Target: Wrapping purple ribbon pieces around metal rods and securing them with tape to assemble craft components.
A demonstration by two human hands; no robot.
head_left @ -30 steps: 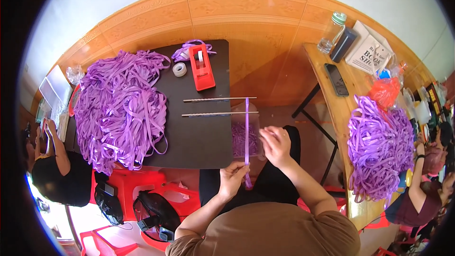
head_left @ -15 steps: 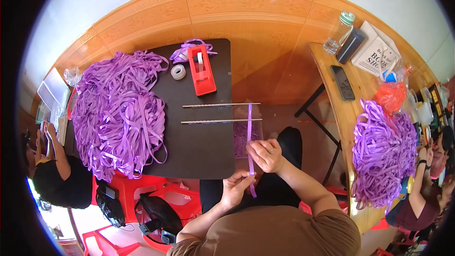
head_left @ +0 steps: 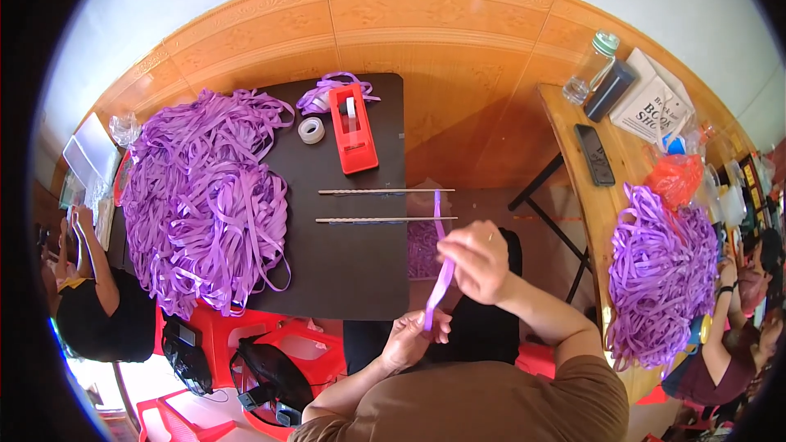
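A big ribbon heap (head_left: 205, 205) fills the left half of the dark table (head_left: 352, 278), spilling over its left edge. A red tape dispenser (head_left: 354, 141) sits near the far edge, two thin rods (head_left: 385, 205) poking past the right edge. Off the near right corner, a purple strip (head_left: 440, 278) runs between the hands: right hand (head_left: 479, 258) seemingly pinching it above, left hand (head_left: 413, 336) pinching its lower end.
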